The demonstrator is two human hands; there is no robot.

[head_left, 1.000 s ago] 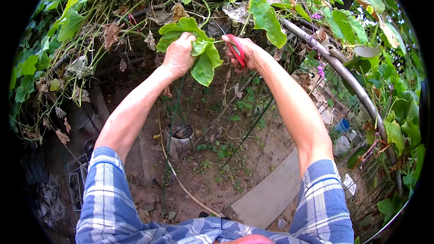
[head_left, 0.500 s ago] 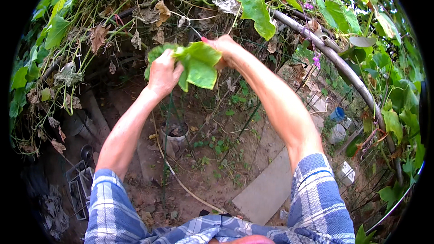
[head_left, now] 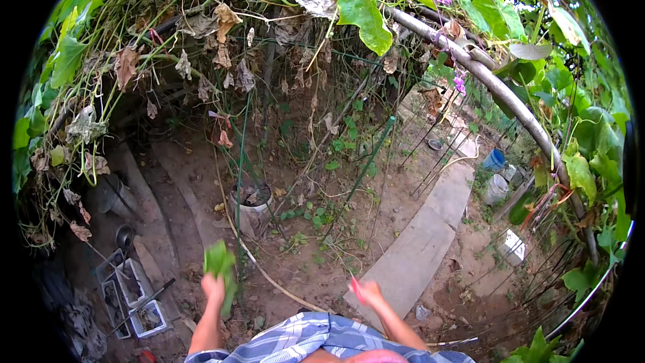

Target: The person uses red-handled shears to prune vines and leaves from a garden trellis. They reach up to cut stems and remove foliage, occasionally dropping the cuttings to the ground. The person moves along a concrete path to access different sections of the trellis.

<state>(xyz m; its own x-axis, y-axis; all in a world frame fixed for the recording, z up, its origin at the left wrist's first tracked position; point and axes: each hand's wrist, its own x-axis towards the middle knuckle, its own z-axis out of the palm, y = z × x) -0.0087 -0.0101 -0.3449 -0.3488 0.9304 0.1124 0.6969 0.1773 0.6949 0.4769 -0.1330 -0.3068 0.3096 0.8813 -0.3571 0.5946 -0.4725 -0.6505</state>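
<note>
Both arms have dropped from the vine overhead. My left hand [head_left: 213,289] is low now, fingers closed around the cut green leaf [head_left: 220,262]. My right hand [head_left: 368,292] grips the red snips [head_left: 355,290]. Leaf's off the trellis, cut made.

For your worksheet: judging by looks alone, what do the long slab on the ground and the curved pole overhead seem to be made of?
Slab: probably concrete or weathered board; flat, pale grey, matte, straight-edged. Curved pole: possibly dulled metal pipe or bamboo; round, smooth, grey-brown, with vines on it. Neither can be settled from this view.
</note>
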